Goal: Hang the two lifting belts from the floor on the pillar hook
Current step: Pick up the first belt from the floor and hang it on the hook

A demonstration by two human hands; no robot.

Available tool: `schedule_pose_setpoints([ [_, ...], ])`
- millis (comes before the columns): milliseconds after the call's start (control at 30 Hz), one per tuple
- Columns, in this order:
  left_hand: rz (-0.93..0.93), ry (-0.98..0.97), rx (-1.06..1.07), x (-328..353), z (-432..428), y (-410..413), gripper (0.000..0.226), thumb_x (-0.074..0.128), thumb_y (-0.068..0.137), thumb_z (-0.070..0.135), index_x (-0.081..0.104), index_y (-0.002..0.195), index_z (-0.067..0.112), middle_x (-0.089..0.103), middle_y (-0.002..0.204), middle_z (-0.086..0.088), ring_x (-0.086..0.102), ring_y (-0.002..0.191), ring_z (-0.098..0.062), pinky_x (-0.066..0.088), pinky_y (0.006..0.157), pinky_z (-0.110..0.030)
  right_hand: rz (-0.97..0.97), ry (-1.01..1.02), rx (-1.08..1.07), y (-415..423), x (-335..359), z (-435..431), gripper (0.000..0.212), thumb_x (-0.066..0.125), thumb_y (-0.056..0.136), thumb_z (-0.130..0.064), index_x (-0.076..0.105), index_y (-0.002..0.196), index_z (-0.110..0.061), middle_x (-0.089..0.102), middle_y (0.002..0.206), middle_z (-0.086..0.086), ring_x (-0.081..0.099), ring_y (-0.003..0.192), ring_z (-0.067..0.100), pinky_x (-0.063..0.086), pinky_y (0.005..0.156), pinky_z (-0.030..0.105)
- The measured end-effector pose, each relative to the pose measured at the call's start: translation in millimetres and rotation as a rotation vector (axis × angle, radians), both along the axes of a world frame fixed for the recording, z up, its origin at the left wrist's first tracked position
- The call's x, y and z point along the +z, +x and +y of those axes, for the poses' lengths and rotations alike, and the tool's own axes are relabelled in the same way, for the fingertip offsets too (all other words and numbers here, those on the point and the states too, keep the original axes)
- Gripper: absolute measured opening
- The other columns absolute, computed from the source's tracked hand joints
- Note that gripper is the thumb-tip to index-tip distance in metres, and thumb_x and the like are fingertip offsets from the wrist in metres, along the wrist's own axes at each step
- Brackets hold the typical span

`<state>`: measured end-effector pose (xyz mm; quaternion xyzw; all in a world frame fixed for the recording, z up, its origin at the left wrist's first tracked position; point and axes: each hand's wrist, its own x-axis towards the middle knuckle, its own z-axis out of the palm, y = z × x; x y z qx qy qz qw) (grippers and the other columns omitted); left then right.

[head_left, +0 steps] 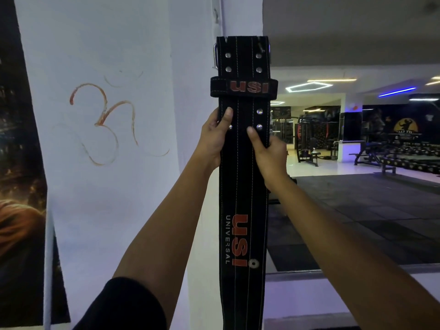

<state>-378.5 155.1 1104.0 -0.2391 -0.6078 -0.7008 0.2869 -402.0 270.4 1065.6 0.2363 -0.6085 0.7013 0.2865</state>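
Note:
A black lifting belt with red "USI" lettering hangs straight down against the white pillar, its metal buckle at the top. My left hand grips the belt's left edge, thumb on its front. My right hand grips the right edge a little lower, thumb across the front. A small hook sticks out of the pillar just above the belt's top left corner. Whether the belt's top rests on a hook is hidden. I see only one belt.
A white wall with a red painted symbol lies to the left, with a dark poster at the far left. To the right is a gym floor with black mats, benches and machines farther back.

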Motion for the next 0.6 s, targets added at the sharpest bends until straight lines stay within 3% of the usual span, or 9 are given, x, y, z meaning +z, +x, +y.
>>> schedule_pose_setpoints([
  [100, 0.0, -0.008, 0.002, 2, -1, 2, 0.034, 0.049, 0.095, 0.029, 0.054, 0.125, 0.012, 0.067, 0.112, -0.008, 0.065, 0.106, -0.028, 0.055, 0.09, -0.04, -0.026, -0.001, -0.027, -1, 7, -3, 0.045, 0.063, 0.079, -0.049, 0.054, 0.07, -0.006, 0.054, 0.064, 0.007, 0.052, 0.059, 0.015, 0.042, 0.059, 0.029],
  [233, 0.004, -0.034, -0.001, 0, -5, 2, 0.037, 0.05, 0.095, 0.029, 0.053, 0.128, 0.012, 0.066, 0.115, -0.009, 0.066, 0.104, -0.026, 0.056, 0.086, -0.037, -0.037, -0.109, 0.08, 9, 27, -3, 0.047, 0.068, 0.076, -0.046, 0.056, 0.107, -0.012, 0.067, 0.101, 0.003, 0.065, 0.084, 0.012, 0.054, 0.077, 0.028],
  [367, -0.012, -0.062, -0.018, -9, -7, 1, 0.036, 0.049, 0.095, 0.028, 0.052, 0.128, 0.014, 0.067, 0.11, -0.005, 0.068, 0.097, -0.022, 0.057, 0.079, -0.032, -0.093, -0.031, 0.264, 18, 62, 7, 0.025, 0.066, 0.078, -0.046, 0.065, 0.09, -0.024, 0.07, 0.084, -0.008, 0.066, 0.066, 0.002, 0.049, 0.051, 0.017],
  [433, -0.022, -0.063, -0.025, -12, -9, 1, 0.036, 0.049, 0.095, 0.028, 0.052, 0.128, 0.013, 0.067, 0.11, -0.005, 0.067, 0.097, -0.023, 0.057, 0.081, -0.034, -0.165, -0.022, 0.302, 18, 72, 12, 0.026, 0.065, 0.078, -0.048, 0.065, 0.087, -0.023, 0.072, 0.089, -0.001, 0.069, 0.072, 0.012, 0.054, 0.059, 0.025],
  [533, -0.064, -0.062, -0.033, -15, -11, 0, 0.036, 0.05, 0.095, 0.027, 0.053, 0.128, 0.012, 0.067, 0.111, -0.007, 0.067, 0.096, -0.024, 0.057, 0.079, -0.034, -0.255, -0.061, 0.329, 15, 83, 14, 0.031, 0.069, 0.079, -0.033, 0.067, 0.1, -0.009, 0.07, 0.112, 0.015, 0.067, 0.102, 0.033, 0.053, 0.091, 0.049],
  [600, -0.087, -0.064, -0.053, -9, -15, 4, 0.032, 0.05, 0.094, 0.018, 0.054, 0.124, 0.01, 0.067, 0.106, -0.007, 0.067, 0.093, -0.023, 0.056, 0.075, -0.032, -0.296, -0.088, 0.333, 12, 84, 14, 0.03, 0.071, 0.078, -0.023, 0.067, 0.101, -0.004, 0.068, 0.115, 0.018, 0.065, 0.106, 0.038, 0.049, 0.093, 0.058],
])
